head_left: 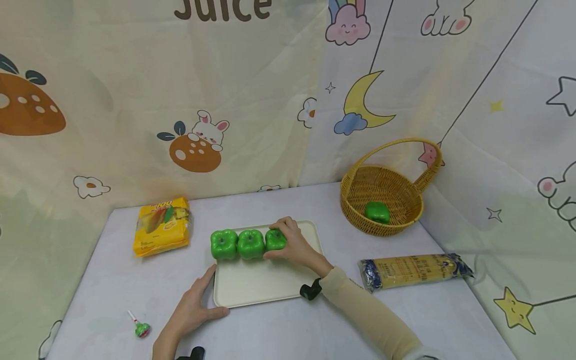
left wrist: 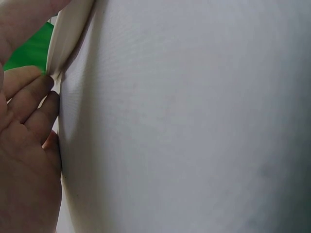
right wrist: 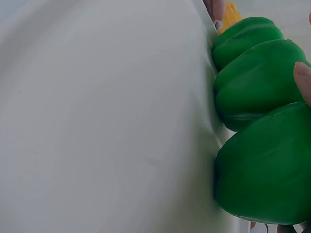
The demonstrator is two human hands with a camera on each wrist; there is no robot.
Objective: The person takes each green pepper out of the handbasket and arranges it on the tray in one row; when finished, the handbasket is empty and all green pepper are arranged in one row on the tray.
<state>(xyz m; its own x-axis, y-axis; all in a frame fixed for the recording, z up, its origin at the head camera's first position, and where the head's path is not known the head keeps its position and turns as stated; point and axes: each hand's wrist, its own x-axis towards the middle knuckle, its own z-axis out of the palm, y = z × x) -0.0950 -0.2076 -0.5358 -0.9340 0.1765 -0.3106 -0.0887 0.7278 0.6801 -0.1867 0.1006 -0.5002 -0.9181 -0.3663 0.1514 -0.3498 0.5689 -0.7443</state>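
Three green bell peppers stand in a row along the back of a cream tray (head_left: 256, 285): a left one (head_left: 223, 244), a middle one (head_left: 251, 244) and a right one (head_left: 275, 239). My right hand (head_left: 292, 244) grips the right pepper, thumb in front and fingers behind. In the right wrist view that pepper (right wrist: 267, 167) is nearest, beside the middle one (right wrist: 260, 80), and a fingertip shows at the edge. My left hand (head_left: 191, 307) rests at the tray's left side, fingers extended against the rim and thumb at the front left corner. In the left wrist view its fingers (left wrist: 31, 99) touch the rim.
A wicker basket (head_left: 387, 175) holding another green bell pepper (head_left: 377, 212) stands at the back right. In front of it lies a long yellow packet (head_left: 416, 270). A yellow bag (head_left: 163, 226) lies at the back left, and a lollipop (head_left: 141, 328) at the front left.
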